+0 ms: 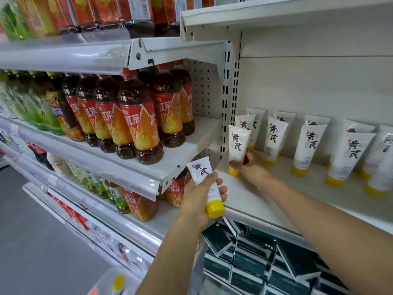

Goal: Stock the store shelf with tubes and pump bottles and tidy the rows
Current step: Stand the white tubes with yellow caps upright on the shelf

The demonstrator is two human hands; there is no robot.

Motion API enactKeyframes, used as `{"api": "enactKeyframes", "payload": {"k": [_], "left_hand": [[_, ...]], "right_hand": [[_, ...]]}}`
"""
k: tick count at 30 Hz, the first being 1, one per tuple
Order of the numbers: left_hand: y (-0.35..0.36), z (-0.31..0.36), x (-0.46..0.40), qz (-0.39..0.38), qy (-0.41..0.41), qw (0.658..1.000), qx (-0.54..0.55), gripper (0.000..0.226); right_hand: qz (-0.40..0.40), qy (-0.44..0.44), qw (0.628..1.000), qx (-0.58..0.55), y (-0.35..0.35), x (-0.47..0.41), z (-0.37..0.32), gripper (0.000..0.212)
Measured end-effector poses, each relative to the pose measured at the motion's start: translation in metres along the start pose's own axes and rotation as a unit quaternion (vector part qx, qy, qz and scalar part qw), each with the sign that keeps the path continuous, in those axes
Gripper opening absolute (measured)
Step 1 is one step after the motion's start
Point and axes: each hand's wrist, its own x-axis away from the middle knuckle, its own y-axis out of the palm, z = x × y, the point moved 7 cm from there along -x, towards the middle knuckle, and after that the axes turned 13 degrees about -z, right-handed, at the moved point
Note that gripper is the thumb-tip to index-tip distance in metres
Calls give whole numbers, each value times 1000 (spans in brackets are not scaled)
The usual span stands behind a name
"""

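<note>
My left hand (197, 194) grips a white tube with a yellow cap (207, 188), held tilted in front of the shelf's front edge, cap toward me. My right hand (251, 167) holds a second white tube (238, 143) upright on its yellow cap at the left end of the white shelf (251, 196). Behind it stand two more tubes in the same row (249, 124). To the right, several rows of the same tubes (308, 145) stand cap-down, some leaning.
A neighbouring shelf to the left holds iced tea bottles (138, 124) and green drink bottles (36, 111). Dark green boxes (255, 256) fill the shelf below. An upper shelf (276, 15) overhangs the tubes. Grey floor (32, 241) lies at the lower left.
</note>
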Motion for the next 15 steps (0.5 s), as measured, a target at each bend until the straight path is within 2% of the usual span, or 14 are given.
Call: {"api": "enactKeyframes", "payload": {"k": [8, 11, 13, 15], "left_hand": [[5, -3, 4, 1, -15, 1000, 0, 24], [6, -4, 6, -4, -24, 999, 22, 27], [6, -5, 6, -5, -27, 999, 43, 31], [8, -6, 7, -1, -21, 998, 54, 31]], "right_hand": [[-5, -2, 1000, -1, 0, 2, 6, 49], [31, 11, 999, 28, -11, 11, 16, 54], [82, 35, 995, 42, -23, 23, 22, 47], [130, 26, 991, 22, -32, 42, 17, 27]]}}
